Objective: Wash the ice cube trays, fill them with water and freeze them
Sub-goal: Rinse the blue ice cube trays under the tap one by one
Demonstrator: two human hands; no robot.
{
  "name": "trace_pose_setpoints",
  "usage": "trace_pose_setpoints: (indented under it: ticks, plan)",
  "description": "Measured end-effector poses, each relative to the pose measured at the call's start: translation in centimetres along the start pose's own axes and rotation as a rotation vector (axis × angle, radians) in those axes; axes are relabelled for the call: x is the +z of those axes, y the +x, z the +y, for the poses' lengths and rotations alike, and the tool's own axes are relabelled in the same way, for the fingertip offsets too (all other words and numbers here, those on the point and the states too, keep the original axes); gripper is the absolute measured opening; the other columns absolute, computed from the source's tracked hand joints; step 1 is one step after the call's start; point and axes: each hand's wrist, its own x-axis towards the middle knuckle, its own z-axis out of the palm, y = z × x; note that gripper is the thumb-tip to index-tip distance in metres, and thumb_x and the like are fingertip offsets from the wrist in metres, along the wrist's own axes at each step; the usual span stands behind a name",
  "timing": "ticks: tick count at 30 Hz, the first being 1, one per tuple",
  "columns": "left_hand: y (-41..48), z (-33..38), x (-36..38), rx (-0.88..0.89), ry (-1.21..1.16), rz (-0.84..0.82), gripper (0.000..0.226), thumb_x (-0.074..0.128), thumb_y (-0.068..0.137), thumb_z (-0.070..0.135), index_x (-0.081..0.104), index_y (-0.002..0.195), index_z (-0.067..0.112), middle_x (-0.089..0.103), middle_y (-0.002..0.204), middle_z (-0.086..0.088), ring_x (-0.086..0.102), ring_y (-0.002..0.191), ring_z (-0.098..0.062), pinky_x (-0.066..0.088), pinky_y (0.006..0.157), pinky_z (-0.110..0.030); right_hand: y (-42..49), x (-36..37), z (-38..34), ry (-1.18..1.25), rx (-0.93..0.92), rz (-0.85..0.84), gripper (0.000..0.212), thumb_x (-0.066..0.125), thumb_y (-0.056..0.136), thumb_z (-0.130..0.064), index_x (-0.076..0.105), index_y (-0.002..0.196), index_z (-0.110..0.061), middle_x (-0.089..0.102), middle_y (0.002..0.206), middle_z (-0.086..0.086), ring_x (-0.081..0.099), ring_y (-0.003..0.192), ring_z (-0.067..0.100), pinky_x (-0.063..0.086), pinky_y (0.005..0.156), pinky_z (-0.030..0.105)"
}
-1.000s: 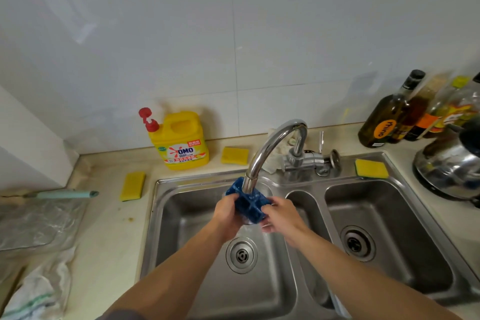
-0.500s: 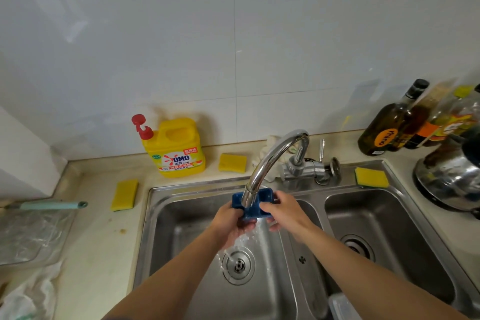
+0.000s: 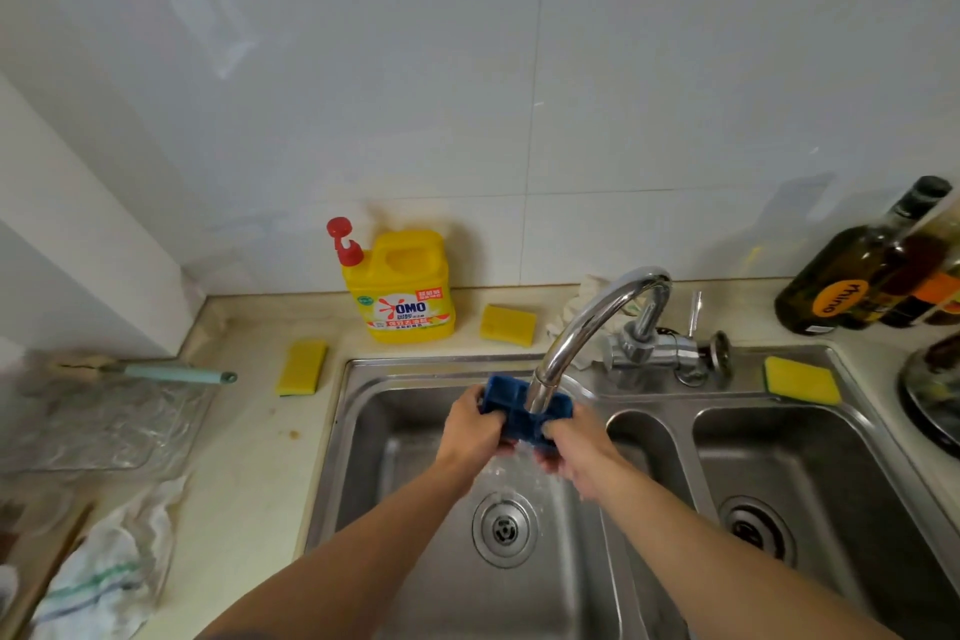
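A small blue ice cube tray (image 3: 506, 398) is under the spout of the chrome faucet (image 3: 587, 327), over the left basin of the steel sink (image 3: 358, 431). My left hand (image 3: 470, 426) grips its left end and my right hand (image 3: 576, 447) grips its right end. Water runs down from the tray toward the drain (image 3: 504, 529). The spout hides the tray's middle.
A yellow detergent jug (image 3: 400, 286) stands behind the sink. Yellow sponges lie at the left (image 3: 302, 366), behind the sink (image 3: 507, 324) and on the right rim (image 3: 801, 379). Bottles (image 3: 857, 276) and a kettle (image 3: 935, 390) crowd the right. A cloth (image 3: 104, 572) lies on the left counter.
The tray has been turned from tilted to flatter under the spout, and water now runs off it. The view has shifted downward and to the right.
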Motion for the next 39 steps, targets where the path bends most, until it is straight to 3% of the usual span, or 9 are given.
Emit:
trace_pose_setpoints:
  ticks: [3,7,11,16,23,26,29,32,39]
  plan:
    - [-0.1,0.0,-0.5,0.007,-0.068,0.07,0.024,0.053,0.097,0.002,0.059,0.11,0.021,0.071,0.105,-0.009,0.072,0.091,-0.025,0.059,0.065,-0.028,-0.4,0.7,-0.5,0.07,-0.02,-0.015,0.036,0.047,0.093,0.013,0.062,0.103,-0.018,0.07,0.086,0.023,0.058,0.05,0.022,0.047,0.051,0.035]
    - [-0.3,-0.9,-0.4,-0.059,-0.232,-0.015,0.022,0.059,0.097,0.009,0.059,0.117,0.018,0.075,0.104,-0.009,0.075,0.088,-0.024,0.059,0.068,-0.03,-0.8,0.2,-0.9,0.044,-0.045,-0.023,0.028,0.051,0.096,0.006,0.061,0.112,-0.014,0.072,0.097,0.026,0.058,0.055,0.022,0.048,0.054,0.034]
    - [-0.3,-1.3,0.8,-0.057,-0.133,-0.056,0.022,0.061,0.088,-0.001,0.062,0.103,0.016,0.077,0.086,-0.007,0.071,0.072,-0.019,0.06,0.068,-0.031,-1.2,-0.4,-0.9,-0.083,-0.135,0.012,0.028,0.058,0.094,0.004,0.057,0.112,-0.017,0.073,0.092,0.019,0.065,0.056,0.02,0.056,0.056,0.033]
    - [0.4,-0.9,2.3,-0.133,-0.062,0.023,0.022,0.059,0.092,-0.002,0.061,0.113,0.001,0.074,0.096,-0.024,0.072,0.083,-0.038,0.061,0.078,-0.05,-2.0,-0.9,-0.8,-0.219,-0.251,0.03,0.027,0.062,0.092,-0.001,0.054,0.109,-0.021,0.072,0.089,0.012,0.067,0.054,0.016,0.056,0.053,0.027]
    - [0.3,-0.7,3.8,-0.102,0.061,-0.014,0.023,0.067,0.089,0.008,0.064,0.112,0.009,0.075,0.089,-0.015,0.063,0.068,-0.02,0.056,0.064,-0.034,-2.4,-2.1,-0.8,-0.237,-0.266,0.066,0.025,0.059,0.093,0.0,0.054,0.113,-0.016,0.068,0.097,0.011,0.063,0.052,0.016,0.051,0.047,0.023]
    - [0.5,-0.6,4.0,-0.029,0.174,-0.02,0.027,0.072,0.084,0.008,0.068,0.109,0.017,0.076,0.093,-0.003,0.07,0.083,-0.017,0.059,0.077,-0.036,-2.3,-2.3,-0.4,-0.262,-0.298,0.071,0.025,0.06,0.094,-0.001,0.054,0.113,-0.016,0.067,0.098,0.011,0.063,0.052,0.017,0.049,0.047,0.023]
    - [0.6,-0.6,3.9,-0.009,0.15,-0.03,0.033,0.074,0.083,0.006,0.067,0.115,0.012,0.075,0.101,-0.007,0.071,0.096,-0.023,0.058,0.091,-0.04,-2.1,-2.4,-0.2,-0.271,-0.322,0.074,0.025,0.061,0.093,-0.003,0.055,0.114,-0.015,0.069,0.094,0.013,0.063,0.055,0.019,0.053,0.05,0.026]
    - [0.8,-0.7,2.9,-0.005,0.09,-0.105,0.028,0.072,0.087,0.007,0.067,0.114,0.007,0.075,0.103,-0.015,0.071,0.1,-0.032,0.058,0.086,-0.039,-1.6,-2.7,-0.3,-0.26,-0.304,0.058,0.024,0.06,0.094,-0.004,0.055,0.113,-0.019,0.069,0.098,0.012,0.064,0.053,0.015,0.052,0.05,0.024]
    - [1.3,-0.7,-0.2,-0.267,-0.108,-0.194,0.034,0.06,0.099,0.027,0.057,0.125,0.005,0.069,0.116,-0.02,0.068,0.096,-0.033,0.054,0.067,-0.035,-0.8,-2.2,0.4,-0.279,-0.205,-0.031,0.019,0.053,0.096,-0.008,0.066,0.103,-0.021,0.074,0.093,0.013,0.065,0.057,0.021,0.055,0.055,0.033]
